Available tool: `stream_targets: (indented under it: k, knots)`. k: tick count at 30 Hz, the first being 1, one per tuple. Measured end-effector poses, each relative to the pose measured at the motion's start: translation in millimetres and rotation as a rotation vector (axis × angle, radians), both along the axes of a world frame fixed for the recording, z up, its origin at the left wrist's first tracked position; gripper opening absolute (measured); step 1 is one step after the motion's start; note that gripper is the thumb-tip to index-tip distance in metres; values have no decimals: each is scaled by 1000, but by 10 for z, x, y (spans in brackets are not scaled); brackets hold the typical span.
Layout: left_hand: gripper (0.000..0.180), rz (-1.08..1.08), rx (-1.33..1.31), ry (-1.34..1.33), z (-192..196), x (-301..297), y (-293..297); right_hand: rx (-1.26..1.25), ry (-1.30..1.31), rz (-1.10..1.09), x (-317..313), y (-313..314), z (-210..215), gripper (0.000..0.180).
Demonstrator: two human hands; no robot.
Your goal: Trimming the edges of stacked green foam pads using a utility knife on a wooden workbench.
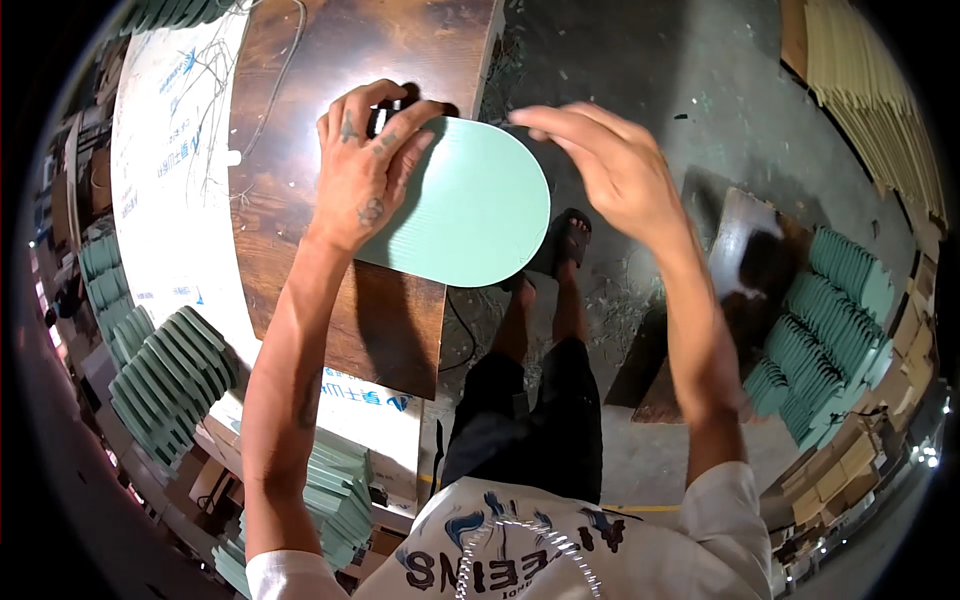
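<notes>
1. Has a pale green board [470, 205] at the upper centre of the frame, with its face up, partly over a brown wooden surface [400, 50]. Shows its rounded right end past the right edge of that surface, above the grey floor [620, 60]. Cannot tell if resting fully on the surface or slightly raised.
2. Lays the left hand [365, 165] over the upper left part of the board, back turned up. Bends those fingers, with gaps between them, thumb and index close to the upper left rim. Cannot tell if pinching the board or merely pressing on it.
3. Holds the right hand [625, 180] just beside the upper right rim, over the floor. Points those fingers leftward, mostly pressed together, thumb below the index. Cannot tell if pinching anything thin at the tips, or if touching the rim.
4. Stands at the lower centre in dark sandals [575, 235], black shorts [520, 420] and a white shirt [640, 540], with both forearms reaching up the frame.
5. Has a white sheet [150, 200] with blue print along the left.
6. Has green stacks at the left [170, 385], lower left [335, 490] and right [830, 330].
7. Shows yellowish sheets [875, 90] in the upper right.
</notes>
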State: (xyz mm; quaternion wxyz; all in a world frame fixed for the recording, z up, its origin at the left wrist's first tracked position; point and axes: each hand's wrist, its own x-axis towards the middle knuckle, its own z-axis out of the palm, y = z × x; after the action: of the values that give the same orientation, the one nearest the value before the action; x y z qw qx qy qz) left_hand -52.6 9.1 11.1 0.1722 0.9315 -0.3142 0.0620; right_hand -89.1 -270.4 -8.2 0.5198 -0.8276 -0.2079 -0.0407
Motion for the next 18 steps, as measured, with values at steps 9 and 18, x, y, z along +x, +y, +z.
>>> stream_targets:
  k: [9, 18]
  knots:
    - [24, 24, 3, -55, -38, -9, 79, -163, -190, 16, -271, 51, -124, 43]
    - [23, 15, 9, -57, -78, 0, 63, -233, -157, -281, -705, 159, -22, 50]
